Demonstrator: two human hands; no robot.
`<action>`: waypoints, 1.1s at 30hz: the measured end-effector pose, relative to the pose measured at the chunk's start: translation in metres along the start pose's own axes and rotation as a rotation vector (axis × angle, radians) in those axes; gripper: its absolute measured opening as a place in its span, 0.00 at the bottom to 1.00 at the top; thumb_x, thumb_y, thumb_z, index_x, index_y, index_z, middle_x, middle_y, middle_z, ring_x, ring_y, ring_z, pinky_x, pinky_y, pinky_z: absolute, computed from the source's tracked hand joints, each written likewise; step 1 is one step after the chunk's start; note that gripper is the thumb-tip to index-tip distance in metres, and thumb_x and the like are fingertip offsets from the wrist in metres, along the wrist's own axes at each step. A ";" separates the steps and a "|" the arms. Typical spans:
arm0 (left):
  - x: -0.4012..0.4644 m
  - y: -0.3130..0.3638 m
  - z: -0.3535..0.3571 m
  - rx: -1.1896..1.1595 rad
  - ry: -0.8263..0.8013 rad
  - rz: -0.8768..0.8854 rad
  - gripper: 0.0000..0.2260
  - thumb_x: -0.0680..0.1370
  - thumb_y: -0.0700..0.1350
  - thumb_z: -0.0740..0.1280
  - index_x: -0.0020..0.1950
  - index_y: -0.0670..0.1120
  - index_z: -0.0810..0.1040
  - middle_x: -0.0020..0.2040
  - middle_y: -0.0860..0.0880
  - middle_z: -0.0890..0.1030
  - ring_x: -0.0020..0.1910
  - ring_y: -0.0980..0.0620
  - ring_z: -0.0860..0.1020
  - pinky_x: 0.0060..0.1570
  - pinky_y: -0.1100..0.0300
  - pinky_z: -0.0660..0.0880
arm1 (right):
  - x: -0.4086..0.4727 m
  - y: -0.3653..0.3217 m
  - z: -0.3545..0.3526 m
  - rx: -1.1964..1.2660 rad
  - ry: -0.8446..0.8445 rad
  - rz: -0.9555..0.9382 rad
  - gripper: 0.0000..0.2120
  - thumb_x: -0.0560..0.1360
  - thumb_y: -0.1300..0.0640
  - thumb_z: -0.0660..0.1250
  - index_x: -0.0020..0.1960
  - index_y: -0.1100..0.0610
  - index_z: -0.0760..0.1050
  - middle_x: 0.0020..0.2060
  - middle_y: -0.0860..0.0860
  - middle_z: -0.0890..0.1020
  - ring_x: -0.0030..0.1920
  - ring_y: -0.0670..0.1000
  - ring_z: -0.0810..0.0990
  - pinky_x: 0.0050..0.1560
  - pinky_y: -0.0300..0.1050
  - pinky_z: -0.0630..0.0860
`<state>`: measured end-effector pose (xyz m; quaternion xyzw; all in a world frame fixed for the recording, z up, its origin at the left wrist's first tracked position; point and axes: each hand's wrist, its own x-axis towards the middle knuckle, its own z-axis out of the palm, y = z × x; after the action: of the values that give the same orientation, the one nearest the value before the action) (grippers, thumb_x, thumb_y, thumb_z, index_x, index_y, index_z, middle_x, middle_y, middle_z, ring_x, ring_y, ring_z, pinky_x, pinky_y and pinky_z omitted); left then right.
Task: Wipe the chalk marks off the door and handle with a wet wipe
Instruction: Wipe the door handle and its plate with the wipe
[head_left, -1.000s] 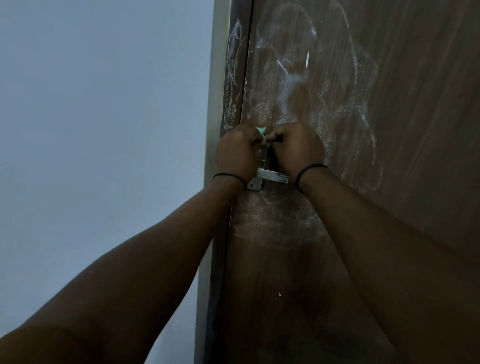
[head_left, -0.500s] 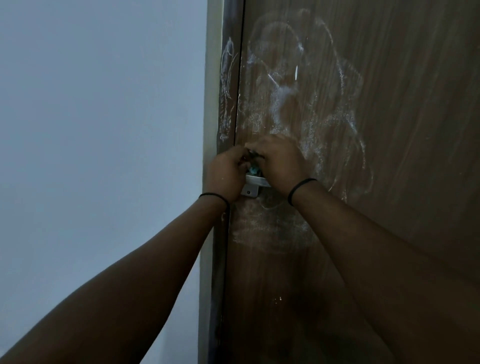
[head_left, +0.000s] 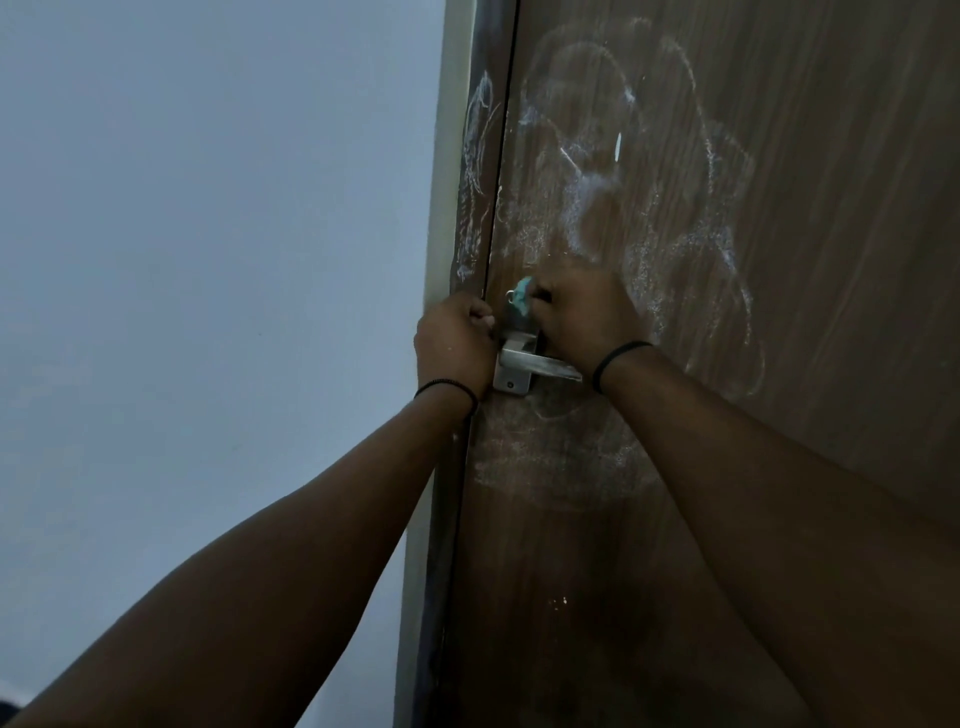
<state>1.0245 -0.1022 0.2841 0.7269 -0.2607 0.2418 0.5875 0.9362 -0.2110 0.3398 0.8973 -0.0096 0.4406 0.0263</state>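
Note:
The brown wooden door (head_left: 779, 260) carries white chalk scribbles (head_left: 597, 208) above the handle and a smeared patch (head_left: 550, 462) below it. A metal lever handle (head_left: 545, 365) sits on its plate near the door's left edge. My right hand (head_left: 582, 317) is just above the lever and pinches a small teal-and-white wet wipe (head_left: 521, 300) against the top of the plate. My left hand (head_left: 454, 348) is at the door's edge left of the plate, fingers curled, with nothing visible in it. Each wrist wears a black band.
The dark door frame (head_left: 475, 182) on the left also bears chalk lines. A plain pale wall (head_left: 208, 260) fills the left half of the view. Small white specks (head_left: 558, 601) dot the lower part of the door.
My hands, pressed together over the handle before, have parted. The left one has moved to the door's edge and the right one has lifted the wipe above the lever, which now shows.

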 end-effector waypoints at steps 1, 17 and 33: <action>0.000 0.000 0.000 -0.008 -0.005 0.003 0.07 0.76 0.40 0.66 0.41 0.49 0.80 0.38 0.51 0.82 0.38 0.53 0.80 0.40 0.60 0.76 | 0.001 0.000 -0.001 0.012 0.038 0.023 0.07 0.74 0.62 0.65 0.41 0.60 0.82 0.41 0.56 0.81 0.41 0.54 0.78 0.43 0.50 0.76; -0.002 -0.002 0.009 0.021 -0.055 0.004 0.08 0.77 0.42 0.66 0.41 0.54 0.79 0.40 0.54 0.81 0.40 0.55 0.78 0.39 0.60 0.75 | -0.005 0.001 0.003 0.080 -0.162 0.080 0.05 0.70 0.63 0.70 0.37 0.56 0.81 0.36 0.51 0.82 0.36 0.50 0.80 0.41 0.51 0.80; -0.001 -0.005 0.010 -0.028 -0.060 -0.007 0.07 0.76 0.41 0.66 0.43 0.51 0.83 0.41 0.53 0.83 0.41 0.54 0.80 0.46 0.52 0.80 | -0.007 0.007 -0.005 0.080 -0.222 0.123 0.06 0.70 0.62 0.71 0.37 0.55 0.82 0.37 0.50 0.83 0.38 0.48 0.81 0.42 0.46 0.81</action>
<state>1.0281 -0.1109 0.2780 0.7266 -0.2789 0.2142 0.5902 0.9277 -0.2176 0.3374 0.9386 -0.0499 0.3394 -0.0378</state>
